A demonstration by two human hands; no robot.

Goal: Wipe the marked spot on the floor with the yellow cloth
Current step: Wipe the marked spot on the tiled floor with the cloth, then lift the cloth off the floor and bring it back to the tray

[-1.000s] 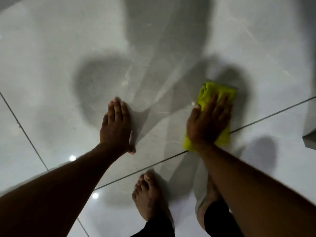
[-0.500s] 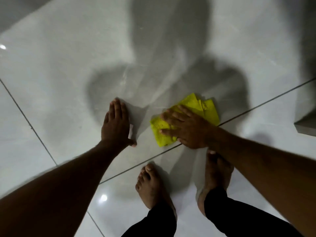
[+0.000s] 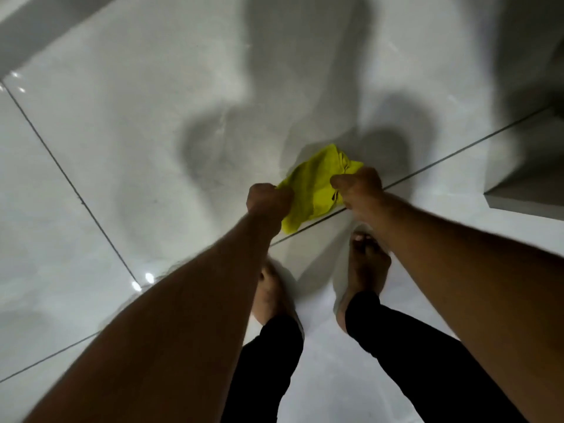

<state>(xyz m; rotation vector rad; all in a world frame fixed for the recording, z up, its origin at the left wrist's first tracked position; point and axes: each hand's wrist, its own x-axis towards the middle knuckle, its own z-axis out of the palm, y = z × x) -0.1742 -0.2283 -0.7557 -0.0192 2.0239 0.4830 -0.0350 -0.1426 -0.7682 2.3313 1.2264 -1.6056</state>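
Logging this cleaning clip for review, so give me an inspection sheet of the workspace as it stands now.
Surface: glossy pale tiled floor, dark grout lines, shadows and light glints; no mark discernible.
Job's things: yellow cloth, crumpled, stretched between both hands over a grout line.
Clutter: nothing seen.
Grippers: left hand fisted on the cloth's left edge; right hand in a closed grip on its right edge.
Cables: nothing seen.
Surroundings: bare feet, black trouser legs, a grey ledge at right.

We see crumpled yellow cloth [image 3: 317,184] between left hand [image 3: 268,200] and right hand [image 3: 360,187], above glossy pale tiled floor [image 3: 128,141], bare feet [image 3: 366,267] behind.
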